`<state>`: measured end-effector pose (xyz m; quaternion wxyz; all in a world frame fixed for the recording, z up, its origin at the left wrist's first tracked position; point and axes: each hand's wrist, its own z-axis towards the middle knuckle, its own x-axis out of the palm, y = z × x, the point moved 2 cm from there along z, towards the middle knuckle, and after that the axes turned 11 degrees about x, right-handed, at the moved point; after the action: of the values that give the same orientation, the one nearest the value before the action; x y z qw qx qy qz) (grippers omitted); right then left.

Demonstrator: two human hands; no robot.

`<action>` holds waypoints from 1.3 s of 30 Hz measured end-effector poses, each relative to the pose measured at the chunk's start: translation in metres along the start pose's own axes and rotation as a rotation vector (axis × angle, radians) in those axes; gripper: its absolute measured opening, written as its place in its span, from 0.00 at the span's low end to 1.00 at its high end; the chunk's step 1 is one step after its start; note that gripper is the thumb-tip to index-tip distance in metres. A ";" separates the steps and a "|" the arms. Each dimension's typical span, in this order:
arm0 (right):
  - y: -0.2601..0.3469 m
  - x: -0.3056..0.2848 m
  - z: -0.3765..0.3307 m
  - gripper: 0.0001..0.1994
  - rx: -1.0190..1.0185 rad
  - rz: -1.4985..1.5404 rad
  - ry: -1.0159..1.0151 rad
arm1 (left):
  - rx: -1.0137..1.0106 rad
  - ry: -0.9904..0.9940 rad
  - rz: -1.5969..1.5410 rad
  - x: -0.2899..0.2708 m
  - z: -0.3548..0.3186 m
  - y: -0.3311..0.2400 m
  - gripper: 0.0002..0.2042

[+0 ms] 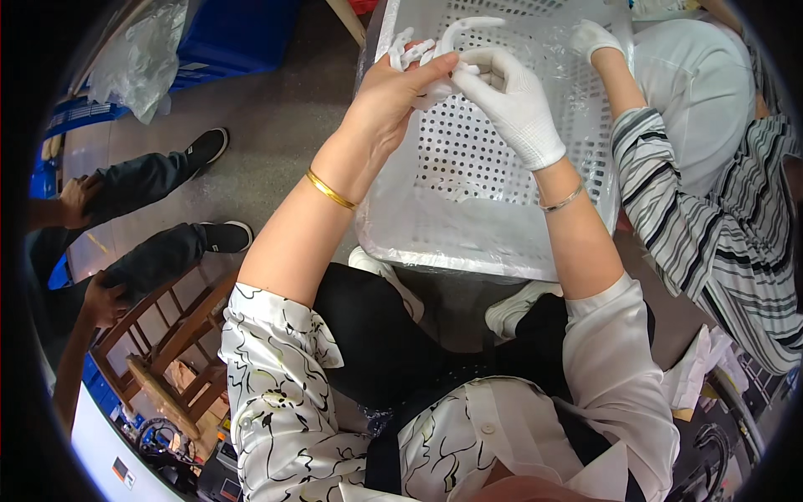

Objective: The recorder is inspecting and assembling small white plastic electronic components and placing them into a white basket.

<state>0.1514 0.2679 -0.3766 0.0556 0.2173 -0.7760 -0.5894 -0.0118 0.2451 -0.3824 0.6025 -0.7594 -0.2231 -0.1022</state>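
My left hand (386, 94), bare and with a gold bangle at the wrist, is closed round several small white plastic pieces (408, 50). Their exact kind is hard to make out. One longer, curved white plastic piece (470, 25) arches up between my hands. My right hand (517, 102) wears a white knitted glove, and its thumb and fingers pinch at the white plastic next to my left thumb. Both hands are above the far left part of a white perforated plastic crate (493, 261), which has clear plastic film in it.
At the right sits a person in a striped top (669, 201), whose gloved hand (594, 38) rests at the crate's right edge. Another seated person's dark-trousered leg (146, 186) is at the left. Blue bins (234, 33) stand far left, a wooden chair (171, 335) near left.
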 end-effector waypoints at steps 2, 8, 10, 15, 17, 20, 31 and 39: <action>0.003 -0.005 0.001 0.18 0.005 0.039 0.022 | -0.002 -0.007 -0.008 -0.002 0.001 0.000 0.21; -0.023 -0.028 0.015 0.18 0.119 0.639 0.148 | 0.166 -0.005 0.032 -0.001 0.004 -0.014 0.15; -0.039 -0.035 0.021 0.16 0.148 1.030 0.375 | 0.195 -0.011 0.048 -0.007 0.005 -0.017 0.14; -0.071 -0.044 0.037 0.18 0.196 1.175 0.516 | 0.131 -0.057 -0.018 0.001 0.002 -0.026 0.16; -0.090 -0.049 0.051 0.19 0.219 1.211 0.537 | 0.101 -0.085 -0.064 0.001 0.001 -0.028 0.17; -0.132 -0.043 0.065 0.19 0.302 1.100 0.520 | 0.108 -0.037 -0.066 -0.004 0.003 -0.024 0.18; -0.245 -0.004 0.066 0.14 0.056 -0.782 -0.152 | 0.090 -0.054 -0.014 0.000 0.001 -0.021 0.19; -0.232 0.026 0.024 0.14 0.269 -0.861 0.337 | 0.047 0.006 -0.067 -0.006 0.003 -0.023 0.16</action>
<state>0.1831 0.2302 -0.6055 -0.0973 0.6165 -0.6652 -0.4098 -0.0281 0.2509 -0.3658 0.6173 -0.7367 -0.2489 -0.1192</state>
